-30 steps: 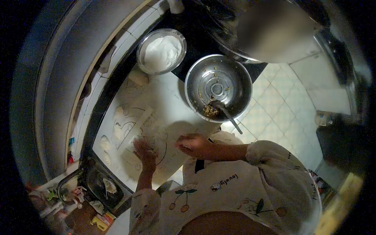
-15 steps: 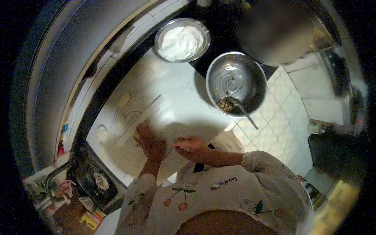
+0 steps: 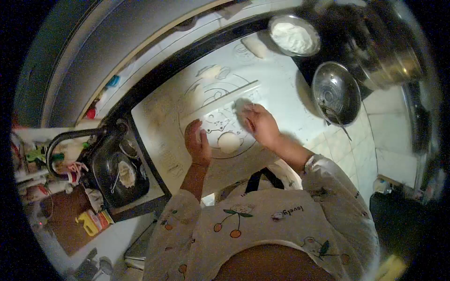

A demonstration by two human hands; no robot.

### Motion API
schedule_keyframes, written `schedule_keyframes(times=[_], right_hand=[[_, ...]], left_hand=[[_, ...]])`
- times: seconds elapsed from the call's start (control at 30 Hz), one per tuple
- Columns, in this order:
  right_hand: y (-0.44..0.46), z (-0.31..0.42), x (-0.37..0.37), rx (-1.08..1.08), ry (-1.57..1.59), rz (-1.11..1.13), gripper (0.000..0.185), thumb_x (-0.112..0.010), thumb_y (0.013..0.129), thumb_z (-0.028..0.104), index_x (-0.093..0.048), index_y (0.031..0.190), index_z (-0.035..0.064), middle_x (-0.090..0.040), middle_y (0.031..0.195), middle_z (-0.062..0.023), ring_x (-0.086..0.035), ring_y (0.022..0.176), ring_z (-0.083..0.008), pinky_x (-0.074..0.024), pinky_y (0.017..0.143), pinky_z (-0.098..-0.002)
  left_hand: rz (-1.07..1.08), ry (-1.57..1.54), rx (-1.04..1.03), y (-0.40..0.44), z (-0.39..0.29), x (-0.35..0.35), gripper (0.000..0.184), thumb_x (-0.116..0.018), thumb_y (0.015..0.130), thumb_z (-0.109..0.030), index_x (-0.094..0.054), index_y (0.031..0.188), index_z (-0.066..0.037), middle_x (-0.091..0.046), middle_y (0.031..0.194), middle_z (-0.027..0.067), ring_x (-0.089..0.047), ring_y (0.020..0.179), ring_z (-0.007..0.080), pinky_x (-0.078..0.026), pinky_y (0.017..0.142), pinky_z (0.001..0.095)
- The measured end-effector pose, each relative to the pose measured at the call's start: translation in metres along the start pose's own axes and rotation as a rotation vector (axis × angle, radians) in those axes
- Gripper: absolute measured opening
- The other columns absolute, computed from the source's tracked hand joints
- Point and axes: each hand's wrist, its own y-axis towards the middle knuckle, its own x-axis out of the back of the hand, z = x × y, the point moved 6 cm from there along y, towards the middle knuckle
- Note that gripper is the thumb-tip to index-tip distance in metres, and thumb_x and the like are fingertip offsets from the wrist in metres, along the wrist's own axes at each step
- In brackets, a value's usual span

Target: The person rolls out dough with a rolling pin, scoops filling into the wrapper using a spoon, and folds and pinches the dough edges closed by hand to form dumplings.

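Note:
A pale round piece of dough lies flat on the white printed mat, between my two hands. My left hand is at its left, open, with thumb and fingers apart. Beyond the round lies a thin rolling pin, slanting across the mat. My right hand is over the mat, right of the round and near the pin's right end. Its fingers are blurred, and a greyish smear at the fingertips cannot be made out. Farther back are more dough pieces and a longer dough lump.
A bowl of flour stands at the back right. Nearer is a steel bowl with a spoon and dark filling. Large metal pots stand behind. A black sink and its faucet are on the left.
The view has swung, putting the bowls farther right. My hands, close together near the mat's front edge before, are now farther apart and forward. The dough round now shows between them.

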Motion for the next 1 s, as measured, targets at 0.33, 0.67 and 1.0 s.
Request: schedule_keyframes(times=[0.33,0.67,1.0], right_hand=[[0.059,-0.006,-0.042,0.06,-0.309,0.183,0.019,-0.049,0.085,0.014,-0.06,0.096,0.0034,-0.059,0.095,-0.0172,-0.053,0.098,-0.0342,-0.0401,0.091,-0.0447],[-0.047,0.029,-0.04,0.03,-0.163,0.345,0.052,-0.061,0.078,0.02,-0.044,0.123,0.0019,-0.045,0.122,-0.0204,-0.044,0.114,-0.037,-0.0365,0.095,-0.0466],[0.004,0.008,-0.037,0.162,-0.241,0.177,0.076,-0.058,0.077,0.032,-0.024,0.138,0.0011,-0.019,0.145,-0.0206,-0.021,0.133,-0.0371,-0.0201,0.108,-0.0482]], left_hand=[[0.346,0.712,-0.063,0.036,0.023,0.004,0.045,-0.067,0.075,-0.018,-0.053,0.115,-0.003,-0.05,0.117,0.0153,-0.045,0.111,0.0322,-0.024,0.104,0.0509],[0.435,0.722,-0.098,-0.06,-0.025,-0.02,0.069,-0.053,0.082,-0.032,-0.029,0.136,0.004,-0.025,0.142,0.0232,-0.02,0.134,0.0398,-0.015,0.108,0.0526],[0.371,0.736,-0.131,-0.015,-0.017,-0.035,0.079,-0.058,0.077,-0.033,-0.024,0.137,0.004,-0.022,0.143,0.0253,-0.017,0.134,0.0424,-0.017,0.107,0.0518]])
